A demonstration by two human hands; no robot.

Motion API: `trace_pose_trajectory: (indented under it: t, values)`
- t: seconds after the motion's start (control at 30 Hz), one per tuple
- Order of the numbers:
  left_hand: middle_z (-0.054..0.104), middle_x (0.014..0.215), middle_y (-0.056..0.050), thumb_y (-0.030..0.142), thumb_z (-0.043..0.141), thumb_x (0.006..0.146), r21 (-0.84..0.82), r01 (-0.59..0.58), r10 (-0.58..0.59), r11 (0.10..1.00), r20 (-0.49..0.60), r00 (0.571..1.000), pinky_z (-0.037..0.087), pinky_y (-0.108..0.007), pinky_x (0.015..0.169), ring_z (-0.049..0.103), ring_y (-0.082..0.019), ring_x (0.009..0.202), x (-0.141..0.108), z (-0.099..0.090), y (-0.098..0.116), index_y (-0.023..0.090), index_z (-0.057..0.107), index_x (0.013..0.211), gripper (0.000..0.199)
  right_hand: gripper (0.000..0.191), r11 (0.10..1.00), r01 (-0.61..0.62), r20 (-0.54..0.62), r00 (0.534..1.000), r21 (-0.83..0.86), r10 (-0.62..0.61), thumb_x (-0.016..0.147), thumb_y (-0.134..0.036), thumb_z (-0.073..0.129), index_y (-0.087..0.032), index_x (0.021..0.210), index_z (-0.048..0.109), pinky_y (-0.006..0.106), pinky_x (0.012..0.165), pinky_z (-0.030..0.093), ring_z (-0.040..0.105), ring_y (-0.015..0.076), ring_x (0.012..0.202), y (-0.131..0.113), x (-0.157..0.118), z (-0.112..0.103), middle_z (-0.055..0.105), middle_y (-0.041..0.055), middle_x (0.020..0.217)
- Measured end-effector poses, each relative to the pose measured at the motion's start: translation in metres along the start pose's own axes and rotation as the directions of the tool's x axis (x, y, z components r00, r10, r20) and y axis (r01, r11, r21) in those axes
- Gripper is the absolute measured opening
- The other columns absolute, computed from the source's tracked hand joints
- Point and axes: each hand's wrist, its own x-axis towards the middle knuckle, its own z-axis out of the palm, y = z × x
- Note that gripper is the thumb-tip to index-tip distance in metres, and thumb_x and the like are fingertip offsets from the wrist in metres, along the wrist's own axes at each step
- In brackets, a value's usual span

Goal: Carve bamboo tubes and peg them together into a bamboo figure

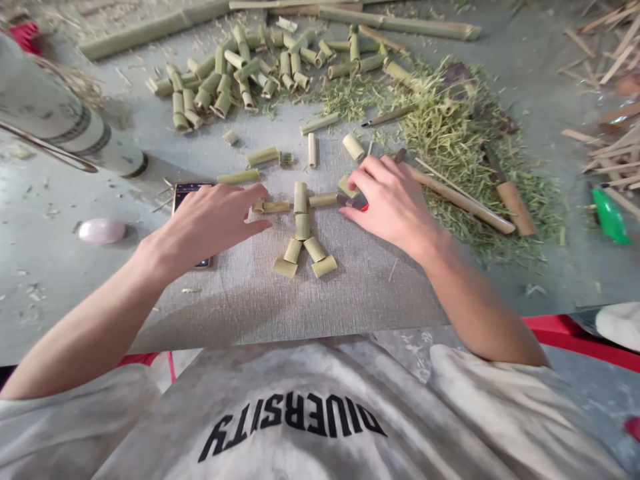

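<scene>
Nine or so short pieces of pale green bamboo, smooth and tube-like, are laid out as a stick figure (303, 227) with splayed legs, flat on a grey, finely textured table (350, 300) between two bare hands. The left hand (213, 217) has thumb and forefinger parted, fingertips close to the figure's left arm end; whether they touch it cannot be told. Beneath that hand lies a partly covered phone (204, 263), with a glossy, pale pink oval object (103, 231) farther left. The right hand (393, 203) curves, fingers bent, above a dark and red object (361, 201) by the opposite arm; its grip cannot be told. Beyond, cut bamboo tubes (220, 83) lie in a loose heap. At right, feathery green shavings (425, 123) surround tools with smooth wooden handles (516, 208). Long, jointed bamboo poles (160, 28) lie along the far side.
</scene>
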Motion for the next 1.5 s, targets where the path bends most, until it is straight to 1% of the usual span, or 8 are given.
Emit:
trace_pose_trajectory:
  t: [0.17, 0.37, 0.5, 0.6, 0.77, 0.9, 1.17, 1.5]
  values:
    - [0.084, 0.109, -0.010, 0.047, 0.061, 0.108, 0.101, 0.021, -0.028, 0.995, 0.066, 0.997, 0.054, -0.042, 0.082, 0.080, -0.037, 0.101, 0.004, 0.001, 0.009, 0.030, 0.070, 0.153, 0.049, 0.026, 0.998, -0.058, 0.135, 0.989, 0.006, 0.057, 0.098, -0.022, 0.081, -0.019, 0.123, 0.072, 0.043, 0.086, 0.061, 0.077, 0.0298, 0.100, 0.003, -0.009, -0.015, 0.081, 0.0093, 0.113]
    - [0.084, 0.109, -0.010, 0.044, 0.063, 0.107, 0.095, 0.039, -0.042, 0.995, 0.023, 0.999, 0.051, -0.040, 0.076, 0.081, -0.037, 0.100, 0.006, 0.009, 0.005, 0.032, 0.073, 0.150, 0.045, 0.026, 0.999, -0.041, 0.176, 0.983, -0.032, 0.046, 0.098, -0.016, 0.075, -0.021, 0.123, 0.070, 0.038, 0.076, 0.053, 0.074, 0.0261, 0.085, 0.010, -0.013, -0.026, 0.082, 0.0050, 0.100]
    - [0.085, 0.108, -0.009, 0.046, 0.065, 0.107, 0.079, 0.033, -0.034, 0.996, 0.002, 0.999, 0.050, -0.040, 0.074, 0.081, -0.037, 0.098, 0.005, 0.012, 0.002, 0.033, 0.073, 0.149, 0.045, 0.029, 0.990, -0.116, 0.266, 0.955, -0.075, 0.132, 0.090, -0.016, 0.083, -0.024, 0.115, 0.071, 0.039, 0.073, 0.051, 0.072, 0.0272, 0.082, 0.025, -0.017, -0.034, 0.079, 0.0021, 0.093]
    - [0.085, 0.105, -0.009, 0.047, 0.066, 0.107, 0.062, 0.044, -0.043, 0.997, -0.017, 0.999, 0.049, -0.040, 0.073, 0.082, -0.037, 0.096, 0.004, 0.013, 0.001, 0.032, 0.072, 0.152, 0.048, 0.032, 0.987, -0.161, 0.176, 0.971, -0.008, 0.160, 0.095, -0.029, 0.086, -0.023, 0.123, 0.073, 0.043, 0.079, 0.058, 0.074, 0.0290, 0.091, 0.027, -0.015, -0.030, 0.080, 0.0062, 0.106]
    - [0.087, 0.116, -0.009, 0.038, 0.062, 0.109, 0.048, 0.019, -0.017, 0.999, -0.042, 0.999, 0.053, -0.040, 0.077, 0.083, -0.037, 0.104, 0.000, 0.012, -0.002, 0.031, 0.076, 0.145, 0.039, 0.042, 0.991, -0.018, 0.021, 1.000, 0.133, 0.016, 0.110, -0.025, 0.065, -0.021, 0.151, 0.071, 0.056, 0.111, 0.063, 0.071, 0.0344, 0.126, 0.017, -0.005, -0.005, 0.071, 0.0164, 0.142]
    - [0.086, 0.125, -0.011, 0.031, 0.054, 0.111, 0.052, 0.001, 0.000, 0.999, -0.015, 1.000, 0.053, -0.039, 0.078, 0.082, -0.036, 0.107, -0.002, 0.011, -0.009, 0.031, 0.074, 0.146, 0.041, 0.037, 0.990, -0.009, 0.000, 1.000, 0.138, 0.010, 0.108, -0.019, 0.064, -0.018, 0.143, 0.076, 0.061, 0.116, 0.061, 0.068, 0.0370, 0.131, 0.017, -0.001, 0.012, 0.074, 0.0170, 0.137]
    - [0.085, 0.107, -0.009, 0.031, 0.052, 0.110, 0.099, -0.012, 0.010, 0.995, 0.025, 1.000, 0.048, -0.036, 0.072, 0.080, -0.033, 0.097, -0.007, 0.015, -0.017, 0.027, 0.057, 0.164, 0.054, 0.031, 0.988, -0.046, -0.083, 0.995, 0.148, 0.059, 0.103, -0.017, 0.066, -0.021, 0.132, 0.076, 0.062, 0.111, 0.063, 0.071, 0.0373, 0.125, 0.020, -0.002, 0.021, 0.078, 0.0153, 0.131]
    - [0.086, 0.118, -0.008, 0.044, 0.061, 0.108, 0.033, -0.009, 0.010, 0.999, -0.028, 1.000, 0.047, -0.037, 0.069, 0.082, -0.034, 0.104, -0.006, 0.023, -0.008, 0.028, 0.068, 0.159, 0.054, 0.031, 0.987, -0.050, -0.083, 0.995, 0.156, 0.063, 0.103, -0.019, 0.065, -0.021, 0.132, 0.075, 0.060, 0.109, 0.063, 0.072, 0.0372, 0.123, 0.022, -0.002, 0.024, 0.077, 0.0156, 0.129]
